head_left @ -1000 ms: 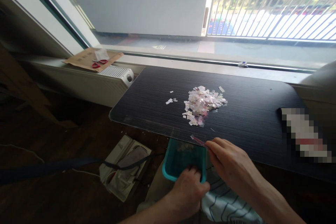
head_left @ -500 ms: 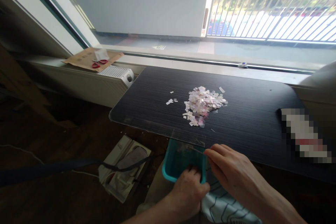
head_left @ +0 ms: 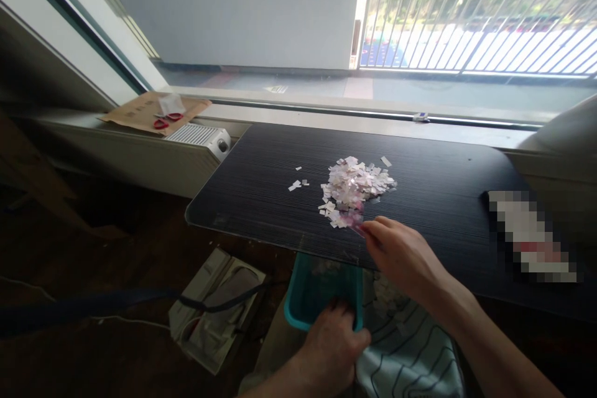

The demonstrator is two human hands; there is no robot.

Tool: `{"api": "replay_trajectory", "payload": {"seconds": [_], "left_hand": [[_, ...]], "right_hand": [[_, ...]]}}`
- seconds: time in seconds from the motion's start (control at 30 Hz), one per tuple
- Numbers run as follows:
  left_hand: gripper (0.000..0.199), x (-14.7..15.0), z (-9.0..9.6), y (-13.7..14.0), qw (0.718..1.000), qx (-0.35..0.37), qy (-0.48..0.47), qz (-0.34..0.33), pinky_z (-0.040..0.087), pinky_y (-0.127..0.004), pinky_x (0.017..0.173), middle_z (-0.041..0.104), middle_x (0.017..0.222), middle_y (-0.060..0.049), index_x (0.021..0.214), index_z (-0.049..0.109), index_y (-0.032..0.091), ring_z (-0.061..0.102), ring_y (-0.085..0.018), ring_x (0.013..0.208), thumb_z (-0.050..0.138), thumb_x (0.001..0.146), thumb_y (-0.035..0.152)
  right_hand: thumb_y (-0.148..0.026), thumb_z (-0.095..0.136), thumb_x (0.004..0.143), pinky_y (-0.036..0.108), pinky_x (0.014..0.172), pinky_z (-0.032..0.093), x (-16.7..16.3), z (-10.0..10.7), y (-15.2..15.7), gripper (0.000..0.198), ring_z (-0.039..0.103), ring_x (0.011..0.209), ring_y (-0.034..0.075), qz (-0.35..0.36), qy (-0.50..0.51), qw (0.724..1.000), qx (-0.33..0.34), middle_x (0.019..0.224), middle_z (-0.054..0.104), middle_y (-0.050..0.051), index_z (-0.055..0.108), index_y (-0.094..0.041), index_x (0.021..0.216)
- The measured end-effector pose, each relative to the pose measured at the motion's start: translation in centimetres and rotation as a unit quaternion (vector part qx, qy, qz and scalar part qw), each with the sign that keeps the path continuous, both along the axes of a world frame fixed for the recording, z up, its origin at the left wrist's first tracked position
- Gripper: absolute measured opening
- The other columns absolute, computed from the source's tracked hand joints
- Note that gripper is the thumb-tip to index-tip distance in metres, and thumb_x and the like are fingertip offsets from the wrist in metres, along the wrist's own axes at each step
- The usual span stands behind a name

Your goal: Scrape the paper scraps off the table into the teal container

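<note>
My left hand (head_left: pixel 332 342) is closed over the near rim of a teal plastic bin (head_left: pixel 290 298), with fingers inside and thumb outside. The bin sits just below the table's front edge, and some scraps show faintly inside it. At the near edge of a heap of small pale paper scraps (head_left: pixel 354 177), the fingers of my right hand (head_left: pixel 401 249) are pinched together on a thin, flat strip. Its tip meets the pinkish scraps and its exact kind is unclear. A few scraps (head_left: pixel 295 186) lie apart to the left of the heap.
The dark table (head_left: pixel 252 180) stands against the window sill. Red-handled scissors (head_left: pixel 161 122) rest on a brown envelope (head_left: pixel 135 113) at the left, beside a white radiator (head_left: pixel 200 137). An open box (head_left: pixel 217 314) is on the floor. Striped light-blue cloth (head_left: pixel 410 348) lies beneath my right arm.
My right hand has moved up and forward from over the bin to the near edge of the scrap heap. My left hand stays on the bin. The view has shifted slightly.
</note>
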State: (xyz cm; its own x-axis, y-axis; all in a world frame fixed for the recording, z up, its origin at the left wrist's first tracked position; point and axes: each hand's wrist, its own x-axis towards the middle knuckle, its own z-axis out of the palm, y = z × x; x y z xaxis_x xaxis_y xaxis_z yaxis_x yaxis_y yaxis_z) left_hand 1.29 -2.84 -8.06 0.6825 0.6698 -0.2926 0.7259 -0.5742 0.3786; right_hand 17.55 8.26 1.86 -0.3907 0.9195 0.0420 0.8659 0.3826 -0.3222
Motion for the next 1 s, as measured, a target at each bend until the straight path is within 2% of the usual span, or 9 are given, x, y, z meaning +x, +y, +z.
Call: {"api": "replay_trajectory", "payload": {"seconds": [0.1, 0.23, 0.53, 0.7, 0.87, 1.0], "left_hand": [[0.012, -0.1, -0.1, 0.0, 1.0, -0.008, -0.003, -0.006, 0.044, -0.036, 0.077, 0.056, 0.091, -0.01, 0.088, 0.06, 0.02, 0.05, -0.027, 0.092, 0.062, 0.077, 0.023], [0.011, -0.1, -0.2, -0.1, 1.0, -0.003, -0.011, 0.005, 0.044, -0.037, 0.078, 0.055, 0.09, -0.01, 0.087, 0.058, 0.02, 0.05, -0.027, 0.093, 0.06, 0.076, 0.021], [0.012, 0.0, 0.1, 0.0, 1.0, -0.012, -0.006, 0.004, 0.043, -0.038, 0.081, 0.056, 0.091, -0.01, 0.088, 0.059, 0.02, 0.05, -0.028, 0.095, 0.061, 0.076, 0.018], [0.012, 0.1, 0.1, -0.1, 1.0, -0.012, -0.002, 0.008, 0.044, -0.038, 0.081, 0.057, 0.093, -0.01, 0.089, 0.06, 0.02, 0.05, -0.028, 0.096, 0.06, 0.077, 0.018], [0.012, 0.1, 0.2, 0.0, 1.0, -0.012, 0.0, 0.006, 0.044, -0.038, 0.08, 0.057, 0.093, -0.01, 0.089, 0.06, 0.02, 0.05, -0.027, 0.095, 0.06, 0.077, 0.016], [0.013, 0.1, 0.3, 0.1, 1.0, -0.013, -0.004, 0.011, 0.044, -0.038, 0.081, 0.057, 0.093, -0.01, 0.088, 0.06, 0.02, 0.051, -0.027, 0.095, 0.061, 0.076, 0.016]], "right_hand": [[-0.014, 0.047, 0.092, 0.028, 0.066, 0.037, -0.1, 0.3, -0.5, 0.021, 0.059, 0.076, 0.017, 0.013, -0.012, 1.0, -0.02, 0.081, 0.062, 0.002, 0.067, -0.019, 0.089], [-0.015, 0.047, 0.09, 0.028, 0.063, 0.035, 1.2, 0.4, -1.3, 0.02, 0.057, 0.069, 0.016, -0.009, -0.019, 1.0, -0.011, 0.074, 0.06, 0.001, 0.065, -0.02, 0.083], [-0.016, 0.047, 0.089, 0.029, 0.063, 0.036, 2.5, 0.7, -1.7, 0.02, 0.058, 0.067, 0.017, -0.045, -0.028, 0.998, -0.015, 0.074, 0.061, 0.001, 0.066, -0.02, 0.084], [-0.015, 0.046, 0.089, 0.029, 0.065, 0.037, 3.0, 0.9, -1.8, 0.022, 0.06, 0.07, 0.017, -0.043, -0.023, 0.998, -0.035, 0.076, 0.062, 0.002, 0.067, -0.019, 0.086], [-0.018, 0.046, 0.089, 0.029, 0.064, 0.038, 3.7, 0.7, -1.6, 0.022, 0.061, 0.069, 0.017, -0.069, -0.018, 0.997, -0.002, 0.078, 0.065, 0.003, 0.068, -0.02, 0.088], [-0.018, 0.046, 0.088, 0.028, 0.063, 0.039, 4.4, 0.7, -1.7, 0.022, 0.061, 0.068, 0.017, -0.064, -0.013, 0.998, -0.017, 0.077, 0.065, 0.003, 0.067, -0.02, 0.085]]}}
